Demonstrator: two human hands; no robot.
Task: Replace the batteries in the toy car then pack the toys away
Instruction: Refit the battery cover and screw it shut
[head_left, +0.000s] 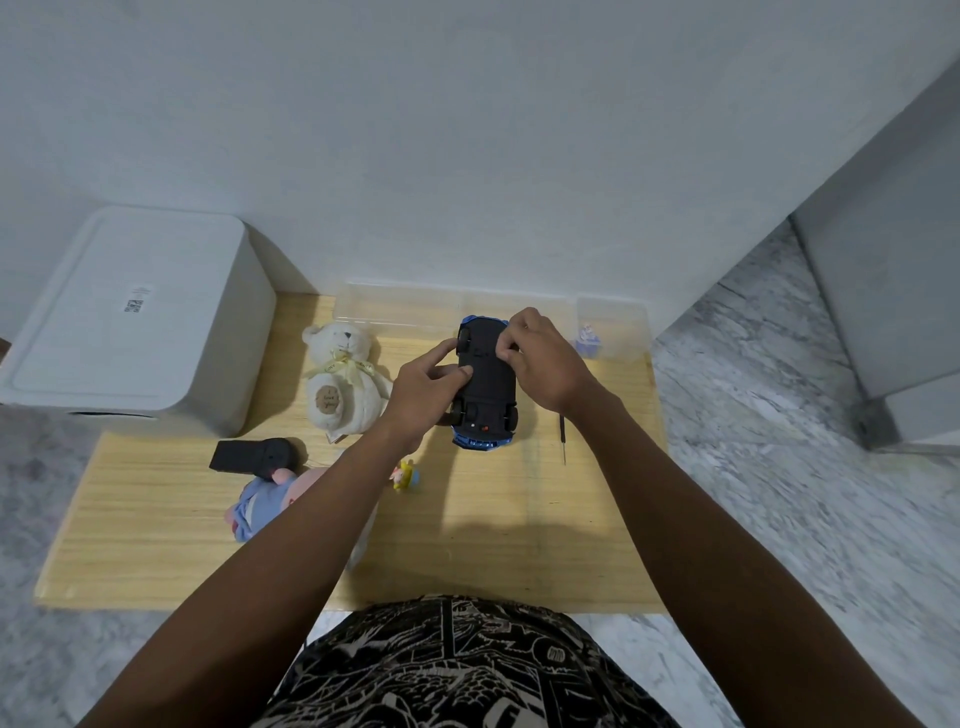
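The blue toy car (485, 387) lies upside down on the wooden board (467, 519), its black underside facing up. My left hand (423, 392) grips its left side, thumb and fingertips on the underside. My right hand (543, 361) curls over the right side, fingertips pressing on the underside near the far wheels. A thin black screwdriver (562, 439) lies on the board just right of the car, partly under my right wrist. The black remote control (254, 457) rests to the left.
A white teddy bear (343, 382) sits left of the car. A blue and pink plush (265, 501) and a small yellow figure (406, 475) lie nearer me. Clear plastic boxes (410, 306) line the wall, one holding a purple toy (588, 341). A white lidded bin (130, 317) stands at left.
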